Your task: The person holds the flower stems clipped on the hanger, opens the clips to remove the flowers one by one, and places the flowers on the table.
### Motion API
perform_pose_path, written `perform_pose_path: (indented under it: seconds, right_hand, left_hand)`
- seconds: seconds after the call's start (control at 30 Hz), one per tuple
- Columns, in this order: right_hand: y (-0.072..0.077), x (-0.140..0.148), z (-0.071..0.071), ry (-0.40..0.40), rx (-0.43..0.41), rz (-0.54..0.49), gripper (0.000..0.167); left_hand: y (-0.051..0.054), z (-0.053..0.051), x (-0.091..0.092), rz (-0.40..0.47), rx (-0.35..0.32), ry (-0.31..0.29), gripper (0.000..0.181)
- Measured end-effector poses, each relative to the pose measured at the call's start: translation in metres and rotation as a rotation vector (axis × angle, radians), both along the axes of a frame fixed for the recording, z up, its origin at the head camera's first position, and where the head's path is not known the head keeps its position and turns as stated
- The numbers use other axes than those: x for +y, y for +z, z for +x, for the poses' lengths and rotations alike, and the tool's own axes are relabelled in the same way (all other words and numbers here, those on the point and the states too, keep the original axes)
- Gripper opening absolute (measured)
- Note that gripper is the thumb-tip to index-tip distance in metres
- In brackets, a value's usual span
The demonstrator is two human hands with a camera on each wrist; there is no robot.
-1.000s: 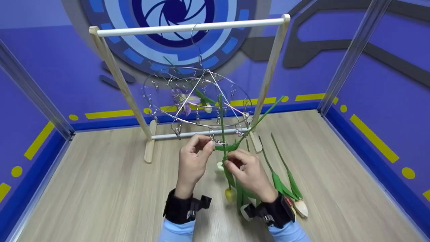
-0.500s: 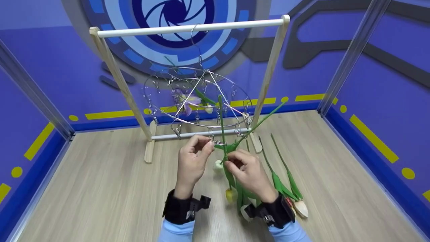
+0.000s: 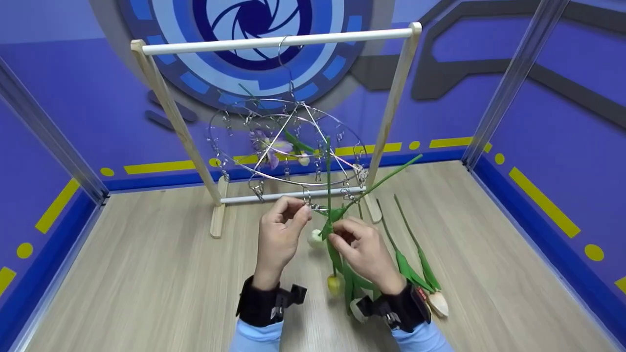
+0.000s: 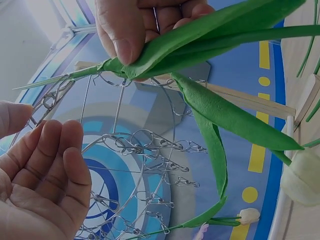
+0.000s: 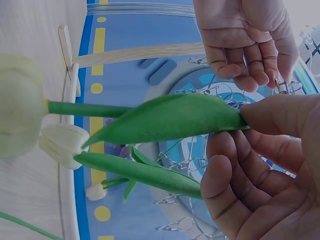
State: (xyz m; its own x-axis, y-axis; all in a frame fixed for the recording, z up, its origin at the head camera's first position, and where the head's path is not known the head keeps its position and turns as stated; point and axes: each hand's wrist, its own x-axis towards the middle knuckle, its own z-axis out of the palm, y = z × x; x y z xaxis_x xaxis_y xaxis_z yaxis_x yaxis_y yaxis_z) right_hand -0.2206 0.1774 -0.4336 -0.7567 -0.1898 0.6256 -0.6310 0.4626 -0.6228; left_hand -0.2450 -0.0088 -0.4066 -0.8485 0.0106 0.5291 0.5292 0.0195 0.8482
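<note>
The left hand (image 3: pixel 281 234) pinches a metal clip (image 4: pixel 50 101) that hangs at the front of the round wire hanger (image 3: pixel 293 182). Beside it, the right hand (image 3: pixel 364 249) pinches a green-leaved tulip stem, its yellow head (image 3: pixel 334 284) pointing down. In the left wrist view the upper stem (image 4: pixel 82 72) crosses the clip's end; whether the clip grips it I cannot tell. A white tulip (image 3: pixel 316 238) hangs head down just behind, its stem slanting up to the right. In the right wrist view a green leaf (image 5: pixel 175 120) lies at the thumb and fingertips.
The hanger hooks over the white bar (image 3: pixel 210 46) of a wooden stand (image 3: pixel 397 98). A purple flower (image 3: pixel 272 146) and a small white tulip (image 3: pixel 303 159) hang at its back. More tulips (image 3: pixel 438 303) lie on the table (image 3: pixel 161 274) at the right, some partly under the right hand.
The upright stem top has shifted slightly right, and the slanting stem's tip has swung lower. The white tulip head has moved a little left. Both hands stay almost in place.
</note>
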Motion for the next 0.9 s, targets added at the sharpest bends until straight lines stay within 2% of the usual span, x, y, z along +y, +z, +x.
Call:
perform_pose_path:
  seconds: [0.47,0.9]
  right_hand:
    - [0.0013,0.0002,0.0,0.009,0.003,-0.034,0.011]
    - [0.0014,0.0026,0.0002,0.01,-0.002,-0.02,0.007]
  left_hand:
    - [0.0007,-0.0003,-0.0001,0.016,0.0,-0.004,0.008]
    - [-0.0005,-0.0013,-0.0004,0.02,-0.006,0.003,0.008]
